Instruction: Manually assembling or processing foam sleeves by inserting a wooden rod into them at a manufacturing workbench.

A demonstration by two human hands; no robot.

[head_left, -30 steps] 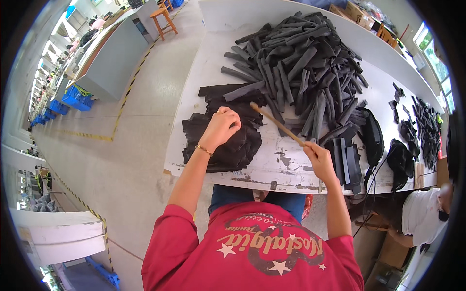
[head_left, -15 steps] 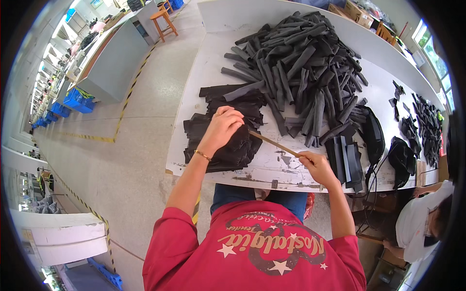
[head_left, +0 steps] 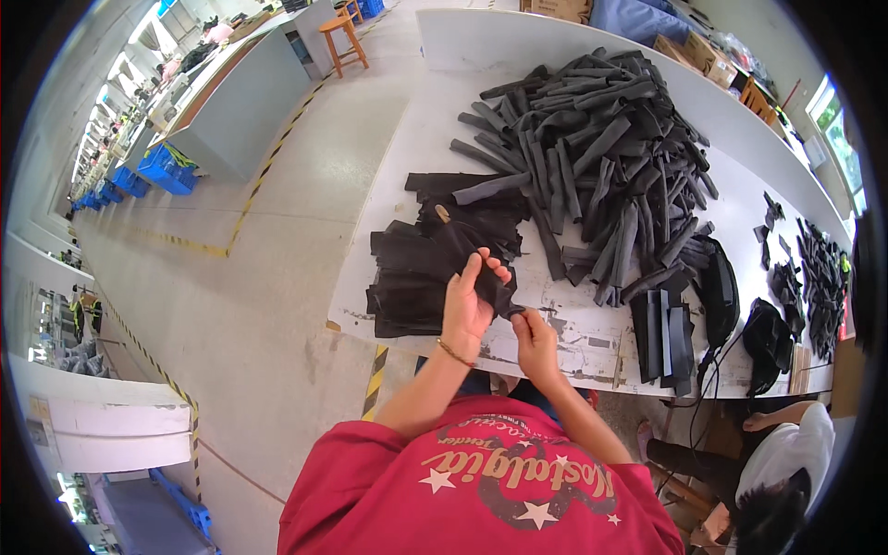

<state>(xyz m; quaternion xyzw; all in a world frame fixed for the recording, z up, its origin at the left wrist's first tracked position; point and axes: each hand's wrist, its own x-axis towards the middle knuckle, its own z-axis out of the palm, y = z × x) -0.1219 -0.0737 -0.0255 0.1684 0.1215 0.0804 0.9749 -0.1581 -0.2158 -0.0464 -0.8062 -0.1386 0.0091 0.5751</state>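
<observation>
My left hand [head_left: 470,310] is palm up with the fingers curled round a black fabric piece [head_left: 455,246], which slants over a spread of similar pieces. Close by on the right, my right hand [head_left: 536,348] pinches the near end of the same piece. A tan stick tip [head_left: 442,213] shows at the piece's far end; the rest of the stick is hidden. Below and left lie layered flat black fabric pieces [head_left: 407,301] on the white table [head_left: 398,190].
A big heap of dark grey fabric tubes [head_left: 592,148] covers the table's back. Flat dark strips [head_left: 662,338] and black bundles [head_left: 714,291] lie to the right. Another person [head_left: 786,462] sits at lower right. A wooden stool [head_left: 342,42] stands at the far left.
The long tan stick between my hands is now mostly hidden, with only a tip showing. My hands have come closer together, and the right one now pinches fabric. The view has shifted.
</observation>
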